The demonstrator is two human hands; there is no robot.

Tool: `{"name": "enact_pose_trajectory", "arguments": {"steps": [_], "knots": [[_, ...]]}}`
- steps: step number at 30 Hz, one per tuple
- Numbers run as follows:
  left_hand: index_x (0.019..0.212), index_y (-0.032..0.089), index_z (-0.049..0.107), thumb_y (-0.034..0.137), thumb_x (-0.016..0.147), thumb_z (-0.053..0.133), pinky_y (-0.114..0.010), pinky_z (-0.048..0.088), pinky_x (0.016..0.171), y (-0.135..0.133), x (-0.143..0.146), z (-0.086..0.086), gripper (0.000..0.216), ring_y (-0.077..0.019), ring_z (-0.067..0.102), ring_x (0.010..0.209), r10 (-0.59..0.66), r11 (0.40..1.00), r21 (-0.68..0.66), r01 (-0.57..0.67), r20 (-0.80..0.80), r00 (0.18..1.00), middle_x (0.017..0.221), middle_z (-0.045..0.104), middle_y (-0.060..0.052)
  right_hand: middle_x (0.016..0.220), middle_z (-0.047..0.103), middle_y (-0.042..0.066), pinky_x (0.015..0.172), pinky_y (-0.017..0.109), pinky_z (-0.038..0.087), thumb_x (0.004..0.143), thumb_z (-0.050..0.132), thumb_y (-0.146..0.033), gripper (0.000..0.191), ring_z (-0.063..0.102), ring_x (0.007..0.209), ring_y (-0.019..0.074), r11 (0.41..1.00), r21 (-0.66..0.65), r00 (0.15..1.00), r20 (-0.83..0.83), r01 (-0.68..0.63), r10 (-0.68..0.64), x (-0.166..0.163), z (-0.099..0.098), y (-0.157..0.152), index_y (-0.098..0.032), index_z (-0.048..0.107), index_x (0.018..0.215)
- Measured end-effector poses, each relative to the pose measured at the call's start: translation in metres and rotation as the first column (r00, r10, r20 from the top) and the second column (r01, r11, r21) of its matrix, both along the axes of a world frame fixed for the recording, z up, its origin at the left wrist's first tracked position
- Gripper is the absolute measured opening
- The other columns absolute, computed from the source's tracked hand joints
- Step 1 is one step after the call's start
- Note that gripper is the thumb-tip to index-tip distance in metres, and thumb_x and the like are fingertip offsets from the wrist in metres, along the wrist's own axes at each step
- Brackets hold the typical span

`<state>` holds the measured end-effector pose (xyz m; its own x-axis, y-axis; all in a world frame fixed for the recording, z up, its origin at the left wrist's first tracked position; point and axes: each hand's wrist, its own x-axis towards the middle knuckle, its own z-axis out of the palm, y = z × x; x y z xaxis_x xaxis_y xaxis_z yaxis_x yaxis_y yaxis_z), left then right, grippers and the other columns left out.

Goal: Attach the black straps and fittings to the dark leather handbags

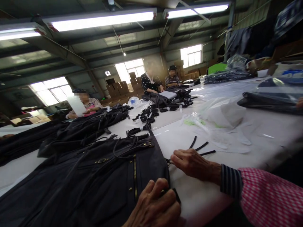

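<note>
Along the near side of the white tabletop (169, 134), a black zipped garment (90, 186) lies spread flat, its right-hand edge turned toward the bare covering. Its making looks well advanced: the brass zip, the buckle and the tab with eyelets all seem to be in place, while handling at the edge appears unfinished, since both hands are there. The garment lies unfolded and its thin cords trail loose across the top. How much is left beyond that, the view does not settle.

The left hand (156, 205) is closed, its fingers curled over the garment's edge with dark material showing between them. The right hand (189, 162) is pinched at the fingertips, just beside the same edge, on what seems a small dark piece, though blur hides exactly what it is. Three black strips (208, 153) poke out behind this hand, over the tabletop.

The cloth is dark, matt and softly creased, crossed by long folds. The brass zip (135, 176) stands out brightly near the edge, the buckle (101, 160) sits farther left, and the cords (117, 154) loop near the eyelet tab (148, 144).
</note>
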<state>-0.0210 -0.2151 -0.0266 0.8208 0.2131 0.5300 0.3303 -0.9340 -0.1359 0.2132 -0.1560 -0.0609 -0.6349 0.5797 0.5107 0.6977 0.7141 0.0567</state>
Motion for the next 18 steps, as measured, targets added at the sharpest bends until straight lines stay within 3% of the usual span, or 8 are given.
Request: {"name": "enact_pose_trajectory", "arguments": {"steps": [4, 8, 11, 14, 16, 17, 18], "knots": [[0.081, 0.02, 0.052, 0.033, 0.095, 0.067, -0.031, 0.036, 0.069, 0.0, 0.0, -0.001, 0.025, -0.0183, 0.053, 0.09, -0.002, 1.0, -0.021, 0.001, -0.038, 0.999, 0.074, 0.056, 0.002, 0.084, 0.065, 0.003, 0.057, 0.03, 0.027, 0.103, 0.049, -0.015, 0.019, 0.055, 0.064, 0.0139, 0.978, -0.141, 0.986, -0.035, 0.156, -0.163, -0.013, -0.003, 0.031, -0.016, 0.061, 0.088], [0.096, 0.021, 0.06, 0.032, 0.099, 0.063, -0.031, 0.04, 0.073, -0.003, 0.0, 0.002, 0.012, -0.0178, 0.058, 0.096, 0.026, 1.0, -0.001, -0.026, -0.137, 0.99, 0.089, 0.065, 0.001, 0.084, 0.065, 0.002, 0.065, 0.026, 0.037, 0.103, 0.052, -0.019, 0.021, 0.058, 0.07, 0.0136, 0.951, -0.287, 0.983, -0.104, 0.116, -0.152, -0.013, -0.003, 0.034, -0.017, 0.062, 0.085], [0.114, 0.025, 0.063, 0.031, 0.102, 0.057, -0.03, 0.046, 0.079, -0.008, -0.003, 0.012, 0.015, -0.016, 0.06, 0.105, 0.058, 0.997, 0.05, -0.05, -0.189, 0.98, 0.118, 0.068, 0.0, 0.098, 0.065, 0.007, 0.081, 0.031, 0.046, 0.101, 0.053, -0.018, 0.016, 0.06, 0.092, 0.0201, 0.974, -0.204, 0.959, -0.242, 0.095, -0.144, -0.007, 0.001, 0.022, -0.018, 0.065, 0.092], [0.126, 0.028, 0.062, 0.041, 0.104, 0.051, -0.03, 0.05, 0.089, -0.011, -0.033, 0.032, 0.027, -0.0173, 0.06, 0.115, 0.187, 0.979, 0.106, -0.173, -0.143, 0.972, 0.133, 0.066, 0.0, 0.108, 0.065, 0.01, 0.092, 0.041, 0.046, 0.1, 0.051, -0.021, 0.016, 0.058, 0.104, 0.0255, 0.98, -0.188, 0.911, -0.389, 0.067, -0.137, 0.001, 0.004, 0.006, -0.021, 0.067, 0.101], [0.127, 0.029, 0.062, 0.045, 0.104, 0.049, -0.031, 0.052, 0.091, -0.014, -0.078, 0.045, 0.032, -0.0199, 0.061, 0.119, 0.388, 0.917, 0.139, -0.374, -0.09, 0.917, 0.134, 0.066, -0.001, 0.096, 0.066, 0.008, 0.083, 0.037, 0.048, 0.102, 0.05, -0.032, 0.021, 0.061, 0.091, 0.0232, 0.92, -0.393, 0.873, -0.45, -0.003, -0.19, 0.004, 0.001, -0.005, -0.021, 0.068, 0.095], [0.128, 0.03, 0.062, 0.043, 0.104, 0.049, -0.032, 0.054, 0.09, -0.016, -0.108, 0.049, 0.031, -0.021, 0.062, 0.119, 0.522, 0.848, 0.143, -0.51, -0.058, 0.851, 0.135, 0.066, -0.001, 0.087, 0.066, 0.006, 0.073, 0.034, 0.049, 0.101, 0.05, -0.04, 0.028, 0.062, 0.079, 0.0208, 0.839, -0.541, 0.852, -0.466, -0.062, -0.237, 0.005, -0.002, -0.011, -0.021, 0.067, 0.091], [0.13, 0.031, 0.061, 0.044, 0.103, 0.049, -0.033, 0.055, 0.089, -0.02, -0.141, 0.052, 0.032, -0.0224, 0.063, 0.118, 0.644, 0.76, 0.134, -0.636, -0.019, 0.765, 0.136, 0.065, -0.002, 0.08, 0.064, 0.004, 0.063, 0.03, 0.048, 0.1, 0.05, -0.05, 0.035, 0.06, 0.067, 0.018, 0.722, -0.679, 0.83, -0.474, -0.133, -0.294, 0.005, -0.006, -0.017, -0.021, 0.067, 0.088]]}}
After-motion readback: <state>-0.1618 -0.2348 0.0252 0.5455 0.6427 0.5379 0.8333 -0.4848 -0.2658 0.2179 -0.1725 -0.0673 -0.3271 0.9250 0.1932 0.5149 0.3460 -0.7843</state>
